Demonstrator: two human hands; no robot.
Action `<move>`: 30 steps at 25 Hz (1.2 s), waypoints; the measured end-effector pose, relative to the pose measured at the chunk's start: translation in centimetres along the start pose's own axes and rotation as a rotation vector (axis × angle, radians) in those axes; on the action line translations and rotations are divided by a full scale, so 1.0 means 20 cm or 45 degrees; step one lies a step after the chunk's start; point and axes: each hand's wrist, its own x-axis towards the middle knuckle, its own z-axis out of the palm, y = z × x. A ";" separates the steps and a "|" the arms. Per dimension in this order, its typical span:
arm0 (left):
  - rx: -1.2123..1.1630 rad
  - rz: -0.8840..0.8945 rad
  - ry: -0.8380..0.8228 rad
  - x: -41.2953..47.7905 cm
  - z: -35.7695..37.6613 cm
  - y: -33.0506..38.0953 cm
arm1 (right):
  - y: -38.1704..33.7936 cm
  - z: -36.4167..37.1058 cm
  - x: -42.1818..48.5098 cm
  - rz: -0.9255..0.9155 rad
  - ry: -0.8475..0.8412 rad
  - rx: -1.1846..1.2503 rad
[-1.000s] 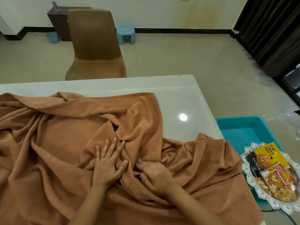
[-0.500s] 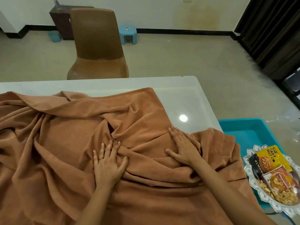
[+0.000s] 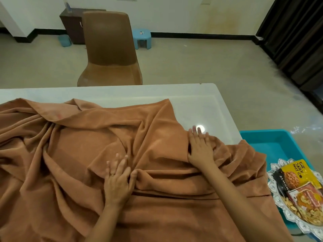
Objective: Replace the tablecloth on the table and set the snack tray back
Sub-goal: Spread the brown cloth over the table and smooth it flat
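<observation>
Brown tablecloth [image 3: 73, 154] lies rumpled over the left and centre of the white worktop [image 3: 201, 105], heavily creased, bare top showing along the upper edge and at the upper right corner. Left hand [image 3: 118, 180], lower centre of frame, palm down on the cloth, fingers together and slightly curled against a fold, ring on one finger. Right hand [image 3: 200, 148], right of centre, flat with fingers spread and extended, pressing the cloth's right edge; fingertips reach bare worktop. Snack tray [image 3: 279, 203], silver with scalloped rim, sits at lower right of frame, off the worktop, resting on a teal bin [image 3: 267, 142], holding snack packets [image 3: 297, 173] and loose nuts. Brown chair [image 3: 110, 49] beyond the worktop, upper centre.
</observation>
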 end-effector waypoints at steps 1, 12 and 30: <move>-0.054 0.086 -0.018 0.00 0.00 0.00 | -0.03 0.02 -0.03 -0.130 -0.016 -0.045; 0.068 -0.015 -0.215 0.05 -0.02 -0.01 | 0.10 0.00 0.13 -0.213 -0.216 -0.091; 0.105 -0.071 -0.105 0.07 0.03 -0.05 | -0.03 0.01 0.20 -0.567 -0.126 -0.186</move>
